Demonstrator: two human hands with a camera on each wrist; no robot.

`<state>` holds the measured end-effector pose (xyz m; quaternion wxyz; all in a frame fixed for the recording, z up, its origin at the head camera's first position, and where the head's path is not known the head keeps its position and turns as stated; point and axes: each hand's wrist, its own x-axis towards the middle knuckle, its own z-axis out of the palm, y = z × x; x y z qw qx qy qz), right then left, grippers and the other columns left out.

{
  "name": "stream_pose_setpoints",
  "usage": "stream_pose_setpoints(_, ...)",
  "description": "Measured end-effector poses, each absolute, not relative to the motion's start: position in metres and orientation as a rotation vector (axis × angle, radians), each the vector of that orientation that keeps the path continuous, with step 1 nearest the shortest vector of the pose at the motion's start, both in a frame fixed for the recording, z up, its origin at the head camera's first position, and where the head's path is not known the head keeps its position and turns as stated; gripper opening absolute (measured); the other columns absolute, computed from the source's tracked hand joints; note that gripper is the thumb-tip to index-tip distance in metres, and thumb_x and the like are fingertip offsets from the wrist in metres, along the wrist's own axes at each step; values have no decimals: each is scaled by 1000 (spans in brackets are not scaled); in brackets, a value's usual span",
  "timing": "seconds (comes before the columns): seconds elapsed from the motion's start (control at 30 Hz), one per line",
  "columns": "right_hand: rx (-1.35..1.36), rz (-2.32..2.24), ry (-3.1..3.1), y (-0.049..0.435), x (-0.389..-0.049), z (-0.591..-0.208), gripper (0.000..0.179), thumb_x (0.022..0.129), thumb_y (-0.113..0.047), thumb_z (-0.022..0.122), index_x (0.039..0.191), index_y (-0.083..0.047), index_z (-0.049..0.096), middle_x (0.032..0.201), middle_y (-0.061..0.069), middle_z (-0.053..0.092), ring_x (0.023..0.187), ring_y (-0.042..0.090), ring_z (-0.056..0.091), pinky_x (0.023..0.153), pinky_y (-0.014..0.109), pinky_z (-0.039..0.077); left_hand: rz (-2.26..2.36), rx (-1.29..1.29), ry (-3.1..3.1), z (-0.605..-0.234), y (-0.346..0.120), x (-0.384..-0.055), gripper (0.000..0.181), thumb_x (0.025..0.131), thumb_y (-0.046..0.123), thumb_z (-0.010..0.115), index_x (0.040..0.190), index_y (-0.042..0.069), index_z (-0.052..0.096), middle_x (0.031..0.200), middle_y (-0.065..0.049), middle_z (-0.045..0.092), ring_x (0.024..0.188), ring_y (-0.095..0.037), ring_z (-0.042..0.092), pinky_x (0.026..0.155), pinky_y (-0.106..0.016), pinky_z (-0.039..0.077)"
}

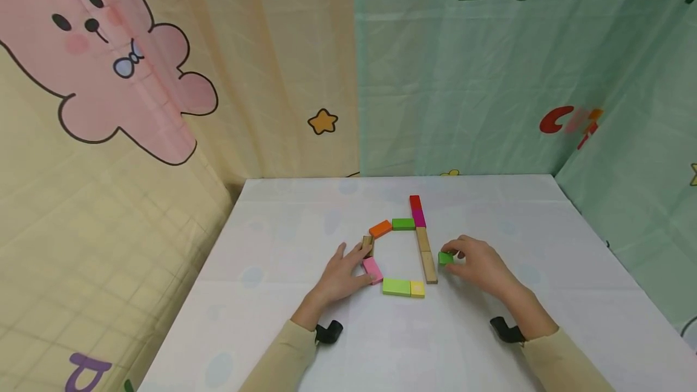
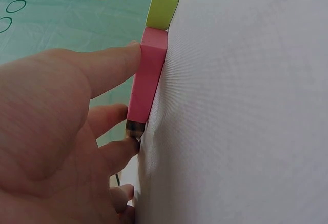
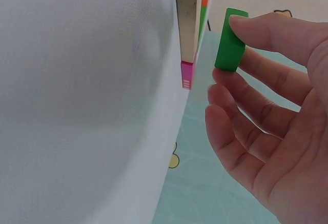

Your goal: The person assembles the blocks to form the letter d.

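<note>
My right hand (image 1: 484,268) pinches a small green block (image 3: 230,42) between thumb and fingertips. It is held just right of a line of wooden blocks (image 1: 426,253) and, in the right wrist view, off the tabletop. My left hand (image 1: 340,277) lies at the left side of a ring of blocks, fingers spread. Its thumb touches the pink block (image 2: 148,75), while other fingertips rest at the brown wooden block (image 1: 367,245), partly covering it. A lime block (image 1: 396,287) and a yellow block (image 1: 417,289) lie end to end nearest me.
An orange block (image 1: 380,228) and a green block (image 1: 403,224) form the ring's far side. Red and magenta blocks (image 1: 417,210) extend the wooden line toward the back. All lie on a white-covered table (image 1: 305,210), with printed curtains (image 1: 457,77) behind it.
</note>
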<state>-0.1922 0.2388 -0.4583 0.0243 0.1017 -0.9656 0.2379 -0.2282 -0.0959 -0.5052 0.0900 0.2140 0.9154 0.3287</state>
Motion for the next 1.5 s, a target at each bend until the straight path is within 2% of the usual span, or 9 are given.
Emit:
stream_pose_setpoints(0.5, 339, 754, -2969, 226, -175, -454, 31, 82, -15, 83, 111, -16, 74, 96, -8, 63, 91, 22, 60, 69, 32, 51, 990, 633, 2718, -507, -97, -228, 71, 94, 43, 67, 157, 26, 39, 163, 2, 30, 152, -38, 5, 111, -69, 22)
stream_pose_setpoints(1.5, 415, 703, -3057, 209, -159, -464, 31, 76, -18, 89, 103, -23, 72, 87, -14, 59, 81, 9, 56, 66, 30, 47, 967, 618, 2715, -506, -97, -228, 71, 95, 45, 66, 157, 29, 37, 164, 4, 27, 153, -34, 4, 113, -68, 19)
